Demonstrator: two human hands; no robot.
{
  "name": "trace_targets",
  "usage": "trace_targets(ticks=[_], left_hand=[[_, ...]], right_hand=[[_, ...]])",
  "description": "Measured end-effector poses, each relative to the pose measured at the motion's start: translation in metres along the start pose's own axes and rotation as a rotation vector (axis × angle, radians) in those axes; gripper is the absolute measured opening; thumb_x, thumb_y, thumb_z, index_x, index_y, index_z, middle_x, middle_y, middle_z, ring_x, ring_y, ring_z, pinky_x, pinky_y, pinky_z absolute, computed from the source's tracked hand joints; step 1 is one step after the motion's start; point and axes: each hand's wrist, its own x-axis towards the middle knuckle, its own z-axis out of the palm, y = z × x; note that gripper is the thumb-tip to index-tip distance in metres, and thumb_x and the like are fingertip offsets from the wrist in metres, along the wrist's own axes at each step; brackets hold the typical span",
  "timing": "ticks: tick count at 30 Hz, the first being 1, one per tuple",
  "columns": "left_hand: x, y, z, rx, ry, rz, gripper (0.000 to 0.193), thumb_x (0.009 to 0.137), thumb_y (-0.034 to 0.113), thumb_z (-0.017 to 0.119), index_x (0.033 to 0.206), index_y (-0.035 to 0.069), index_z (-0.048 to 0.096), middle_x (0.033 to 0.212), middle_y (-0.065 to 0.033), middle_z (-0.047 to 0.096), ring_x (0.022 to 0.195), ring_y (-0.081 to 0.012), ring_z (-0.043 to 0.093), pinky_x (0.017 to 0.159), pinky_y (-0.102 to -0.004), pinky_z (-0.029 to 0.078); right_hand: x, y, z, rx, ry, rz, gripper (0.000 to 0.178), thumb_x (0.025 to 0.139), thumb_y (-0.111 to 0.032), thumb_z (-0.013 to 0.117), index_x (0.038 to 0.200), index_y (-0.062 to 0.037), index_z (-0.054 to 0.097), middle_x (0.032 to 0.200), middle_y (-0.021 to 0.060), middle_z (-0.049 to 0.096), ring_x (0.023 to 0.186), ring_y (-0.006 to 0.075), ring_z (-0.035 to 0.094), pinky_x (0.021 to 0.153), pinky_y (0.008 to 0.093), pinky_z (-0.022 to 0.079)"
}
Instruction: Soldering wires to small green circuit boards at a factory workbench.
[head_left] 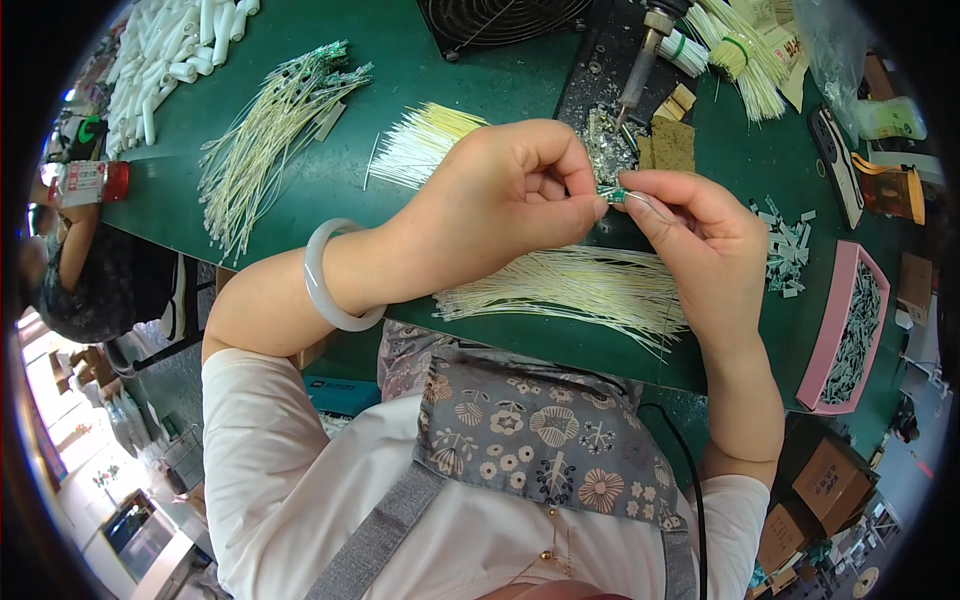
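Observation:
Fingertips of both my hands meet around a small green circuit board (613, 196), just below the soldering iron (640, 75). My left hand (530, 190), with a pale bangle (316, 275) on its forearm, is closed in a pinch on the board's left end. At the other end, my right hand (705, 225) pinches a thin pale wire (650, 207) that runs from the board along the fingers. Fingertips hide part of the board. The iron's tip points down over a dark, solder-spattered base (590, 85). Below my hands lies a bundle of thin white and yellow wires (570, 290).
More white wires (415, 145) and a bunch with boards attached (285, 130) lie left. White tubes (180, 60) are piled far left; a fan (500, 20) stands behind. Loose small boards (788, 245), a pink tray (825, 340) of small pieces and a phone (836, 165) are right.

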Motion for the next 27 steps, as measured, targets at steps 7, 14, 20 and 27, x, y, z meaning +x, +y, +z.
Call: trace_targets(ticks=[7,14,20,27], left_hand=[[0.003,-0.002,-0.001,0.055,0.045,0.02,0.01,0.08,-0.001,0.061,0.081,0.0,0.052,0.077,-0.0001,0.056,0.065,-0.001,0.05,0.055,-0.0146,0.041],[0.011,-0.004,-0.005,0.064,0.096,0.002,0.011,0.078,0.0,0.063,0.077,0.0,0.053,0.078,-0.0021,0.058,0.068,-0.0033,0.054,0.059,-0.0159,0.044],[0.017,-0.001,-0.009,0.049,0.121,0.002,0.01,0.076,0.003,0.063,0.075,0.0,0.054,0.078,-0.0041,0.059,0.071,-0.0065,0.057,0.064,-0.0182,0.046],[0.023,0.002,-0.011,0.066,0.16,-0.005,0.009,0.075,0.005,0.063,0.076,0.0,0.055,0.078,-0.005,0.06,0.07,-0.0078,0.058,0.064,-0.0194,0.047]], right_hand=[[0.002,0.003,0.003,0.024,0.01,0.015,0.016,0.079,-0.001,0.063,0.095,0.0001,0.065,0.075,-0.003,0.057,0.059,0.001,0.045,0.052,0.0146,0.036],[0.006,0.009,-0.006,0.182,-0.023,-0.113,0.01,0.078,0.003,0.06,0.088,0.0002,0.058,0.087,0.0004,0.048,0.058,0.0017,0.038,0.054,0.0131,0.032],[0.007,0.011,0.001,-0.244,0.113,-0.425,0.009,0.075,0.001,0.064,0.08,-0.0014,0.057,0.089,0.006,0.058,0.052,0.0034,0.039,0.047,0.0165,0.034],[0.01,0.008,0.006,-0.446,0.171,-0.605,0.013,0.069,0.003,0.066,0.075,-0.0018,0.056,0.089,0.0134,0.065,0.057,0.0115,0.054,0.048,0.0209,0.043]])
